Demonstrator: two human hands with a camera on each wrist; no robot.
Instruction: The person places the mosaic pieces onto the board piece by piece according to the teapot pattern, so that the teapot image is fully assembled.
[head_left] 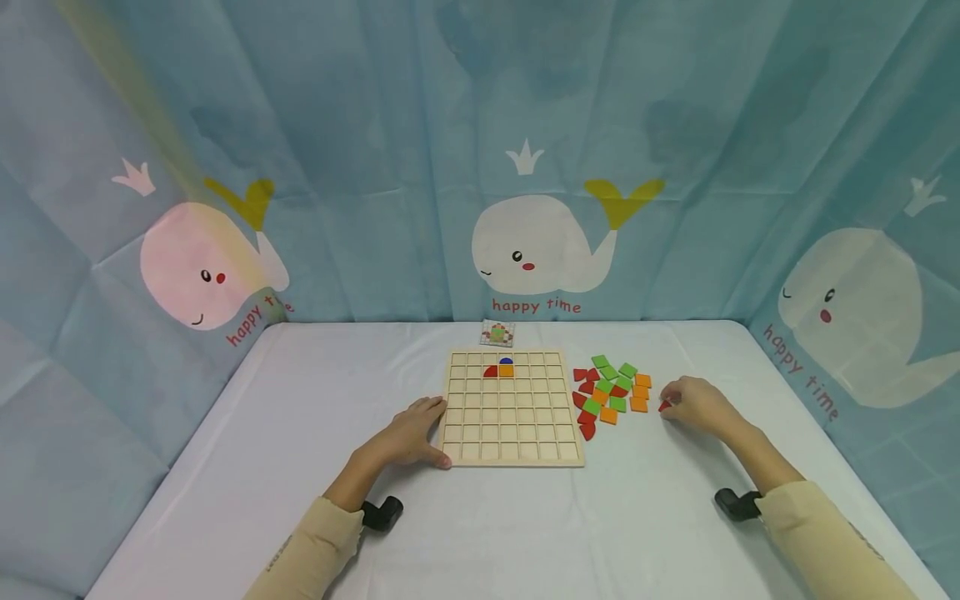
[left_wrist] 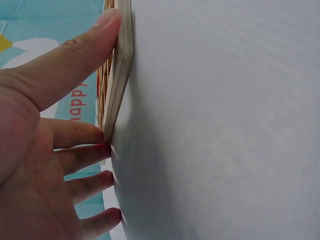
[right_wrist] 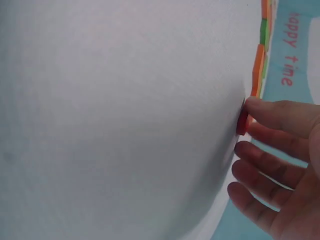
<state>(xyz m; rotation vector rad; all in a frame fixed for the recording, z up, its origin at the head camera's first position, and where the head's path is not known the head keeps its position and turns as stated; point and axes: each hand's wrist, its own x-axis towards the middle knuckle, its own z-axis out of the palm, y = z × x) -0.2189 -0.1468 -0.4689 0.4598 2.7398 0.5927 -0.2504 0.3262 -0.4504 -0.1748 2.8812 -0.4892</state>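
Note:
A wooden grid board [head_left: 506,429] lies on the white table. My left hand [head_left: 411,432] rests against its left side, fingers at the side edge and thumb at the near corner; the left wrist view shows the thumb on the board's edge [left_wrist: 120,75] with the fingers fairly straight. Near the board's far edge sit an orange square tile [head_left: 506,371], a red quarter-round tile [head_left: 491,372] and a blue half-round tile [head_left: 506,361]. Right of the loose tiles, my right hand [head_left: 697,404] pinches a small red tile [right_wrist: 242,122] between thumb and index finger, close to the tabletop.
Loose green, red and orange tiles [head_left: 617,404] lie scattered beside the board's right side, some overlapping. A small picture card [head_left: 497,333] lies beyond its far edge. Blue curtains [head_left: 375,250] with whale prints stand around the white table [head_left: 330,375].

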